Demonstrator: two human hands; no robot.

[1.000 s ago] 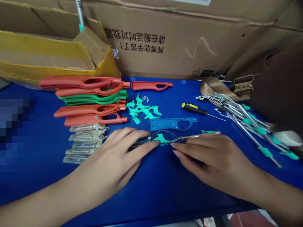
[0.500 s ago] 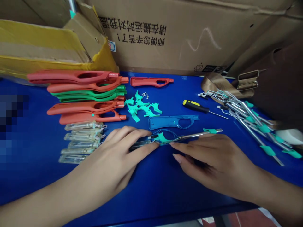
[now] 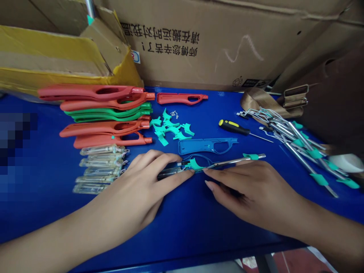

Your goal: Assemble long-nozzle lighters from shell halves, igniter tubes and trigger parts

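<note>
Tabletop (image 3: pixel 184 227): blue, smooth, faintly glossy.
Handle shells (image 3: pixel 108 113): orange and green moulded plastic, satin finish.
Blue shell (image 3: pixel 207 145): matt plastic.
Trigger pieces (image 3: pixel 170 131): smooth teal plastic.
Rod assembly (image 3: pixel 227 163): bright polished metal tube, teal plastic fittings.
Tubes (image 3: pixel 99 167): clear, glossy plastic.
Screwdriver (image 3: pixel 233 127): black-and-yellow plastic grip, thin metal shaft.
Boxes (image 3: pixel 227 38): matt brown cardboard, creased.
Strap (image 3: pixel 256 100): woven brown cloth, metal buckle.
</note>
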